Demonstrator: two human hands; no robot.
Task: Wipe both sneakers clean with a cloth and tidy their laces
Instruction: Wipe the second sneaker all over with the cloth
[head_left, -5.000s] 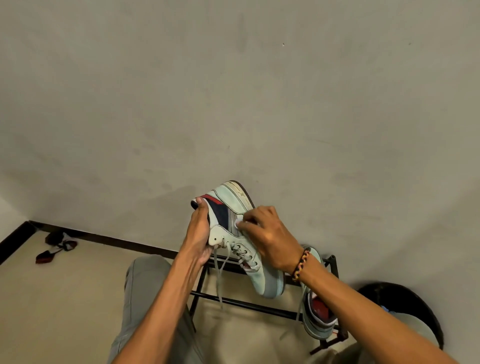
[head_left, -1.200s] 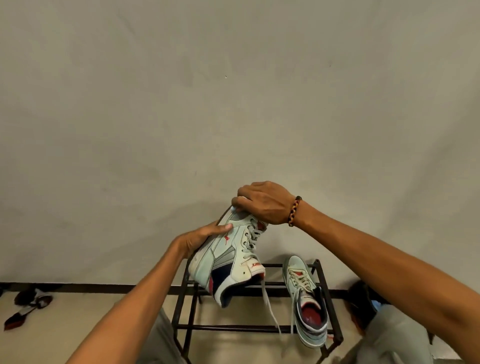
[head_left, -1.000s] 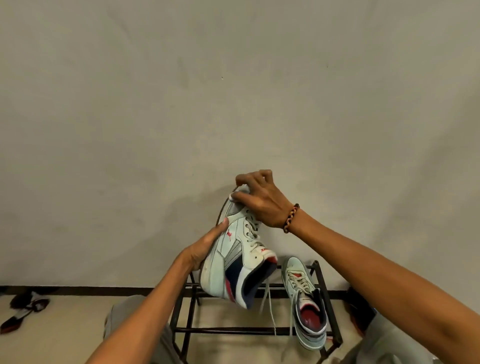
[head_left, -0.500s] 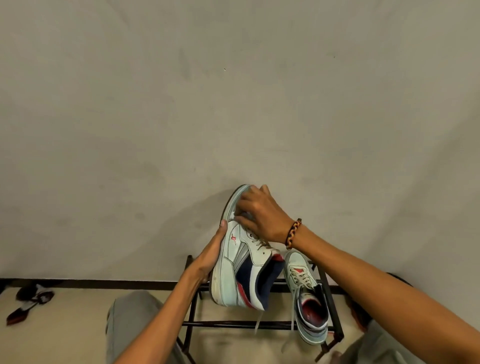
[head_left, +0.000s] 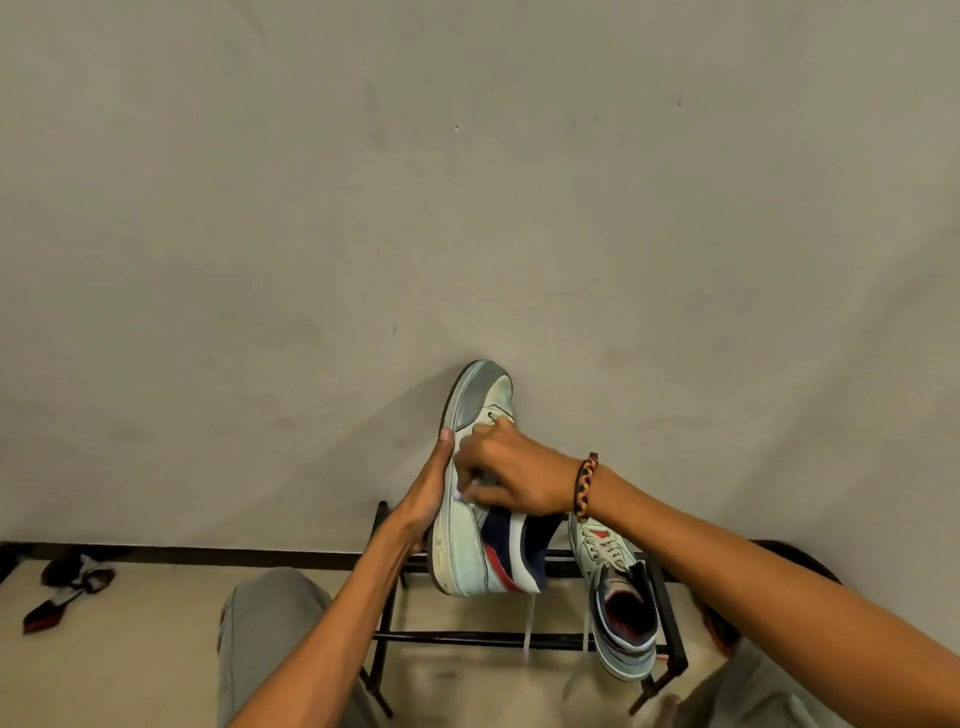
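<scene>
The right hand (head_left: 511, 475), pinching a cloth (head_left: 467, 486), has slid from the toe down the sneaker (head_left: 480, 499); flat left hand (head_left: 423, 501) still braces its sole.

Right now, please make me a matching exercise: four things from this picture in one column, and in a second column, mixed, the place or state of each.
Things:
1. held sneaker
2. second sneaker
3. braided bracelet
4. left hand

Places or states:
A. around the right wrist
B. lying on the black metal rack
C. pressed flat against the sole side of a sneaker
D. held up in the air, toe upward, before the wall

Pairs: 1-D, 2-B, 3-A, 4-C
</scene>
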